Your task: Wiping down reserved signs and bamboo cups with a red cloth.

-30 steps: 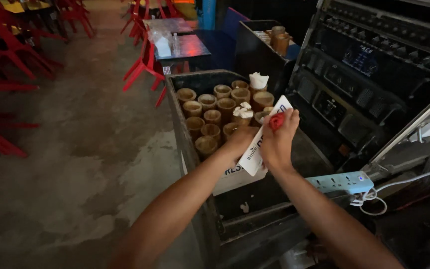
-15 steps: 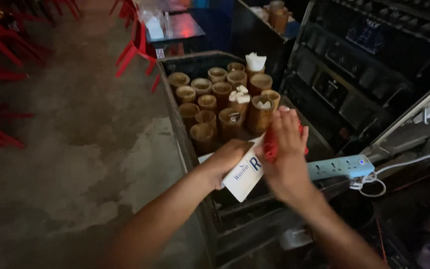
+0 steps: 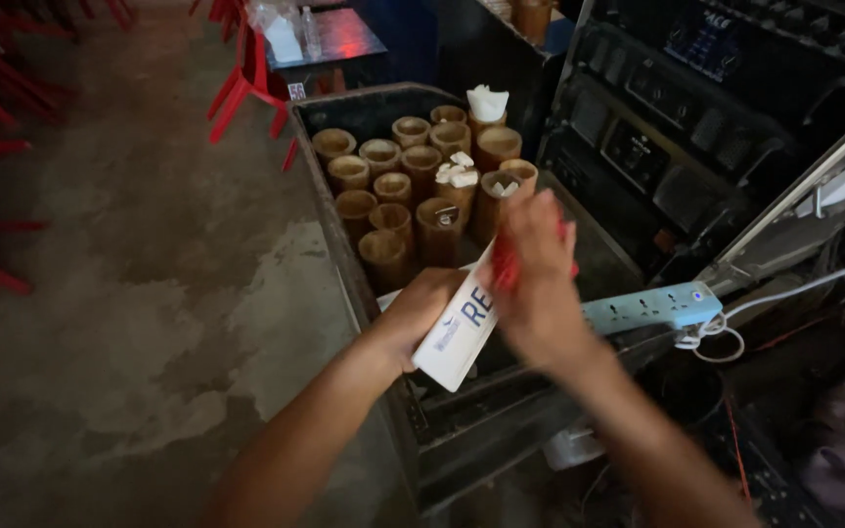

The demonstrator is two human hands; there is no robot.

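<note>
- Under the hands: 1 dark crate [image 3: 317,137], w/ approx 14 bamboo cups [image 3: 439,231] upright inside, some w/ white paper.
- 1 concrete floor [image 3: 129,293], stained; red chairs [image 3: 246,78] at the far end, count unclear.
- 1 black equipment rack [image 3: 696,108], right side.
- 1 blue power strip [image 3: 652,306].
- 1 white card [image 3: 462,332] above the crate's near edge: left hand [image 3: 422,318] fingers closed on it.
- 1 red item [image 3: 504,262], right hand [image 3: 540,284] fingers curled round it, touching the card.

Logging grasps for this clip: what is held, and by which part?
Left hand grips the white rectangular card at its lower end; right hand covers its upper end, clutching something small and red.
</note>
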